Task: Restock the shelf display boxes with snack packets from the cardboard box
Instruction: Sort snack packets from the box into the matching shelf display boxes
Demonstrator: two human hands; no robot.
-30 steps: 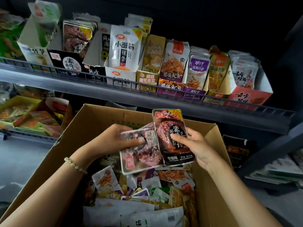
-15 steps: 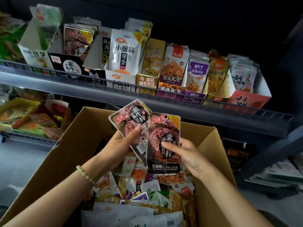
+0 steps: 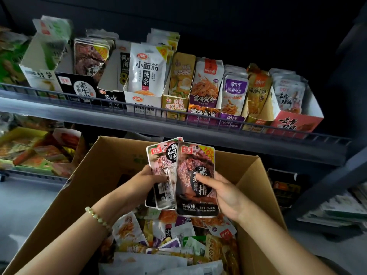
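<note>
Shelf edge (image 3: 178,127) over cardboard box (image 3: 111,161), left hand (image 3: 143,181) and right hand (image 3: 224,193) gripping snack packets (image 3: 195,165)

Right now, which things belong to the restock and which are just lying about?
Job: left hand and right hand, each holding dark packets; cardboard box; black display box.
Lying about: papers, lower right; trays, lower left.

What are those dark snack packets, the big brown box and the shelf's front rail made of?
Dark packets: likely foil-lined plastic film, glossy; silvery edges and crinkled glints.
Big box: matte brown cardboard, folded flaps.
Shelf rail: seemingly painted grey metal wire, thin bars.
</note>
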